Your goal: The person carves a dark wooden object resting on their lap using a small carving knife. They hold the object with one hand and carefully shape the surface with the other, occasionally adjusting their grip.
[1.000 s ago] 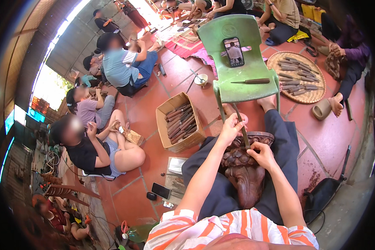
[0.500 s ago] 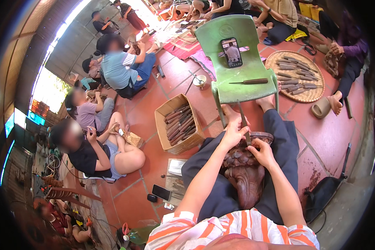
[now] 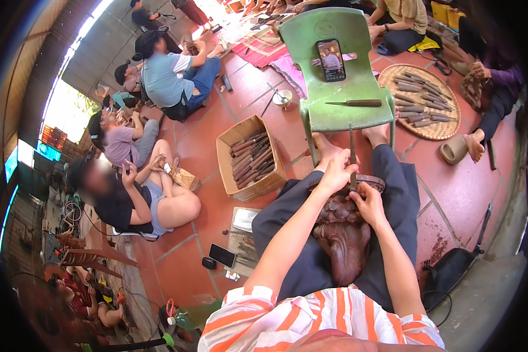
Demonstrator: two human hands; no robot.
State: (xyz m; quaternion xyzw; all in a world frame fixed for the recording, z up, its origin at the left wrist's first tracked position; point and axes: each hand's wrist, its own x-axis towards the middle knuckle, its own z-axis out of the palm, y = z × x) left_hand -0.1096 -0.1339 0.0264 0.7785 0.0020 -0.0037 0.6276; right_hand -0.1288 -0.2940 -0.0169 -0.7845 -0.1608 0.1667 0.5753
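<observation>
Head view: red tile floor (image 3: 176, 267) under pretty much everything, spreading out to both sides of the hands.
Nearest coworker: someone in a black top and light shorts (image 3: 176, 211), sitting on the ground well off to the left of the left hand.
Chair: green plastic (image 3: 346, 120), straight ahead of both hands and a bit worn-looking tbh.
Tray: round and woven (image 3: 408, 134), ahead and to the right of the right hand, loaded with handled tools (image 3: 419, 97).
Box: open cardboard (image 3: 224, 161), left of the left hand, with a pile of wooden-handled tools (image 3: 253, 158) inside.
Carving: dark brown wood (image 3: 343, 249), propped between the person's thighs, just below both hands and on the near side of them.
Left hand: fingers (image 3: 337, 171) closed around the upper stretch of a thin strip-like tool (image 3: 352, 144).
Right hand: thumb and fingers (image 3: 369, 204) pinched together on the lower end of that same tool, right over the carving. Can't tell if the tip is touching wood.
Phone: leaning on the chair back (image 3: 331, 61), screen lit, well beyond the left hand.
Bowl: small and pale (image 3: 282, 98), on the floor ahead and left of the left hand.
Knife: dark handle (image 3: 366, 103), lying across the seat ahead of both hands.
</observation>
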